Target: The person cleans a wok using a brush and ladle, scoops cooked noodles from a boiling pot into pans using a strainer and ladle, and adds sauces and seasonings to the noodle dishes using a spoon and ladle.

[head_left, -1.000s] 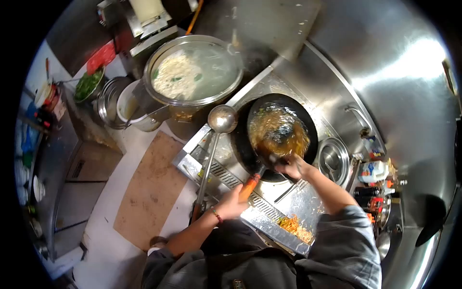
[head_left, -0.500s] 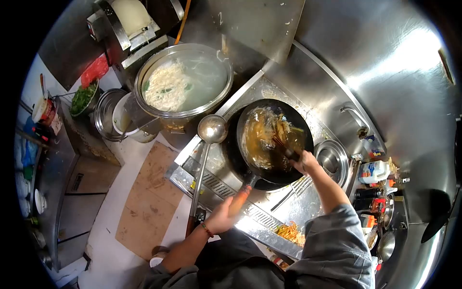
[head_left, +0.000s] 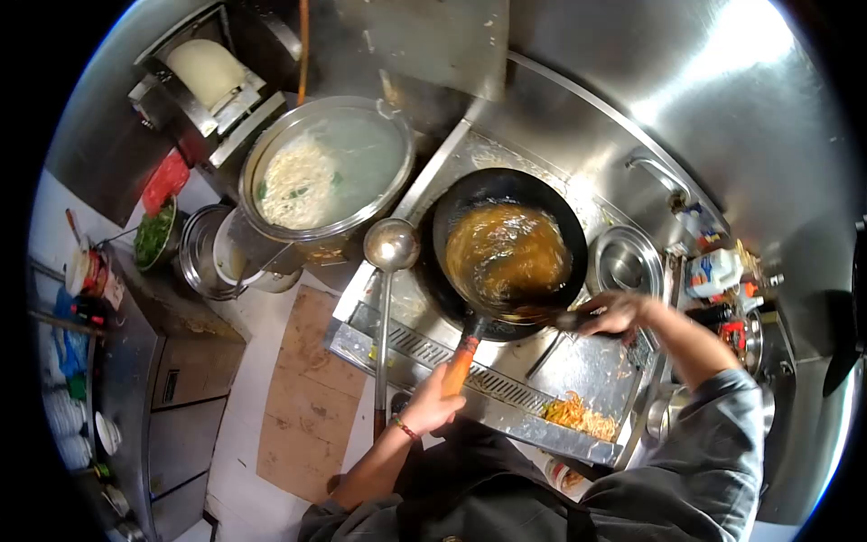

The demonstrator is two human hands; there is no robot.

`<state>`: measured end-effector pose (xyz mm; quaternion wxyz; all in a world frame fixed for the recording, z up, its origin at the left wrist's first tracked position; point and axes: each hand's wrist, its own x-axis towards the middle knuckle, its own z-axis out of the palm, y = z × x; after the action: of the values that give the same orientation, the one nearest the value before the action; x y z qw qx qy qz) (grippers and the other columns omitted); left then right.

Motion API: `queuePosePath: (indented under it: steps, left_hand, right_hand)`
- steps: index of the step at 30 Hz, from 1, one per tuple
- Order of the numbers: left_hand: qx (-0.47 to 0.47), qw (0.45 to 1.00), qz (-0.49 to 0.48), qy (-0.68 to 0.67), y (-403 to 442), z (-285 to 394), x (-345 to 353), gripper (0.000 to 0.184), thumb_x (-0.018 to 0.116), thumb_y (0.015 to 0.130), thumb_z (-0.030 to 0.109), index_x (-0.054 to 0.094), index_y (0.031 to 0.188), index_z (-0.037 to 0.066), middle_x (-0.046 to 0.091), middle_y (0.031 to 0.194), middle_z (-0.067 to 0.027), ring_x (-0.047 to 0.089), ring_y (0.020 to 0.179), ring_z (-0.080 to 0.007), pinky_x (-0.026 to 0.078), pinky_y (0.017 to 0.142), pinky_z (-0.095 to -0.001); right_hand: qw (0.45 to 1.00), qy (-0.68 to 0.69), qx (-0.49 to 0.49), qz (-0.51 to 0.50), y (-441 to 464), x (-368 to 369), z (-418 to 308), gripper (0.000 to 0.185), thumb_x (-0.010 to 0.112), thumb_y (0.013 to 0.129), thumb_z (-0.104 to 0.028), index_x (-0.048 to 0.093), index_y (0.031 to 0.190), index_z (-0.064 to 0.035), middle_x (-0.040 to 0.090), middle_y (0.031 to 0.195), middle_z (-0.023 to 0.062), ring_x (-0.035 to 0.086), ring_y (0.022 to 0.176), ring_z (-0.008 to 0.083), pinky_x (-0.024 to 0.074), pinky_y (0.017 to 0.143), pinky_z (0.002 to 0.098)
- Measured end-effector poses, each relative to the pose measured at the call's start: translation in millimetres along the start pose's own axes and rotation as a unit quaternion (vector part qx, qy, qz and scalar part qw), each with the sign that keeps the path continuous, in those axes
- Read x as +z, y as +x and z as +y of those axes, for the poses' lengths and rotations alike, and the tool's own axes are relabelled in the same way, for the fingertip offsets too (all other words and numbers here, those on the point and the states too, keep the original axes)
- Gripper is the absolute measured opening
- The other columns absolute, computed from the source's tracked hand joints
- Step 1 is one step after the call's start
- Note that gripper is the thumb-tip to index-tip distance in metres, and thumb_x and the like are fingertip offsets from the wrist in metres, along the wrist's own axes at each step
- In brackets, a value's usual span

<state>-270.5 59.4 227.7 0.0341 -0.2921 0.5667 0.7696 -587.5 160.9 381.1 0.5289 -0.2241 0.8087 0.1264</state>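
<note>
The black wok (head_left: pixel 573 217) sits on the stove with swirling brown liquid (head_left: pixel 510 253) inside. My left hand (head_left: pixel 433 402) is closed around its orange wooden handle (head_left: pixel 461 361). My right hand (head_left: pixel 619 313), slightly blurred, grips a dark wok brush (head_left: pixel 564 319) at the wok's near right rim; the brush's tip is hard to make out. A long-handled ladle (head_left: pixel 392 244) rests left of the wok, its bowl toward the back.
Behind on the left stands a large pot (head_left: pixel 406 163) of cloudy water with pale noodle-like strands. Food scraps (head_left: pixel 582 417) lie at the stove's front right. A metal bowl (head_left: pixel 623 266), a faucet (head_left: pixel 659 172) and seasoning bottles (head_left: pixel 713 273) are on the right.
My right hand has brought the brush from inside the wok to its near right rim. The liquid now swirls more smoothly. The view has shifted; my left hand keeps the handle.
</note>
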Motion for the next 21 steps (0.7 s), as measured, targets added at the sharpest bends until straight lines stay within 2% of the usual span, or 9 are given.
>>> queuePosePath:
  steps: [1,3,6,7,8,9,13,16,21]
  left_hand:
    - [0.003,1.0,-0.007,-0.007,0.8,-0.8,-0.5,0.046,0.059,0.076,0.0,0.039,0.118,0.004,0.049,0.071,-0.0015,0.047,0.046,-0.008,0.038,0.041,-0.0227]
    - [0.012,0.998,-0.023,-0.05,2.0,0.3,-0.4,0.045,0.059,0.076,-0.001,0.04,0.117,0.006,0.048,0.07,-0.0011,0.047,0.047,-0.0081,0.037,0.041,-0.0223]
    - [-0.04,0.979,-0.074,-0.188,3.4,-0.9,-4.7,0.049,0.057,0.077,-0.004,0.039,0.121,0.007,0.048,0.071,-0.0029,0.047,0.05,-0.0105,0.035,0.042,-0.0227]
    - [-0.059,0.965,-0.095,-0.239,2.7,-0.7,-8.4,0.05,0.057,0.077,-0.004,0.039,0.122,0.007,0.048,0.071,-0.0036,0.048,0.05,-0.0112,0.035,0.042,-0.023]
    - [-0.083,0.959,-0.102,-0.25,1.3,4.4,-8.7,0.048,0.056,0.079,0.001,0.039,0.123,0.006,0.048,0.07,-0.0047,0.047,0.049,-0.0128,0.035,0.042,-0.0238]
    - [-0.094,0.96,-0.096,-0.247,6.5,1.4,-10.2,0.048,0.056,0.079,0.001,0.039,0.123,0.006,0.048,0.07,-0.0047,0.047,0.049,-0.0128,0.035,0.042,-0.0238]
    - [-0.136,0.818,-0.218,-0.515,44.5,-19.6,-15.8,0.031,0.053,0.085,0.012,0.044,0.115,0.005,0.046,0.069,-0.0031,0.044,0.049,-0.0113,0.036,0.042,-0.0244]
    - [-0.16,0.902,-0.173,-0.361,42.7,16.5,-5.9,0.008,0.053,0.088,0.009,0.048,0.094,0.006,0.044,0.069,-0.0007,0.043,0.051,-0.0086,0.037,0.043,-0.0235]
    - [-0.114,0.945,-0.17,-0.257,26.1,19.4,25.5,0.013,0.055,0.083,0.003,0.044,0.09,0.007,0.045,0.065,-0.0036,0.045,0.05,-0.0114,0.038,0.045,-0.0268]
  right_hand:
    - [0.992,-0.099,-0.081,-0.016,5.9,-30.3,31.9,0.051,0.061,0.078,-0.045,0.056,0.121,-0.0177,0.058,0.112,0.0126,0.058,0.094,0.0255,0.0539,0.073,0.0338]
    - [0.907,-0.407,0.046,0.099,39.8,-78.1,50.0,0.043,0.059,0.079,-0.05,0.06,0.105,-0.0149,0.062,0.097,0.0083,0.06,0.082,0.0229,0.0506,0.067,0.0331]
    - [0.715,-0.486,-0.07,0.498,119.9,-117.3,59.4,0.031,0.055,0.078,-0.032,0.057,0.106,-0.0177,0.063,0.087,0.0094,0.063,0.086,0.0253,0.0491,0.075,0.0391]
    - [0.786,-0.441,-0.026,0.433,133.4,-129.6,19.9,0.033,0.055,0.08,-0.028,0.054,0.111,-0.0185,0.062,0.089,0.0092,0.062,0.085,0.026,0.0486,0.076,0.0368]
    - [0.731,-0.476,-0.041,0.486,155.8,-130.6,0.8,0.04,0.055,0.081,-0.028,0.049,0.12,-0.0187,0.062,0.089,0.0102,0.062,0.085,0.0272,0.0493,0.074,0.0366]
    - [0.765,-0.408,-0.079,0.492,135.7,-120.8,-28.4,0.046,0.055,0.081,-0.028,0.044,0.125,-0.0206,0.062,0.092,0.0125,0.062,0.087,0.0288,0.0502,0.073,0.0378]
    - [0.841,-0.283,-0.023,0.46,132.5,-108.4,19.5,0.046,0.058,0.079,-0.035,0.047,0.122,-0.0242,0.062,0.096,0.013,0.062,0.088,0.0311,0.0502,0.074,0.0424]
    - [0.907,-0.136,-0.032,0.396,106.3,-58.3,96.8,0.043,0.062,0.074,-0.043,0.057,0.112,-0.0225,0.064,0.098,0.014,0.061,0.093,0.0318,0.0492,0.078,0.0409]
    - [0.909,0.036,-0.014,0.415,23.6,95.0,141.8,0.059,0.064,0.078,-0.038,0.048,0.127,-0.011,0.062,0.102,0.0221,0.062,0.096,0.0327,0.0486,0.086,0.0395]
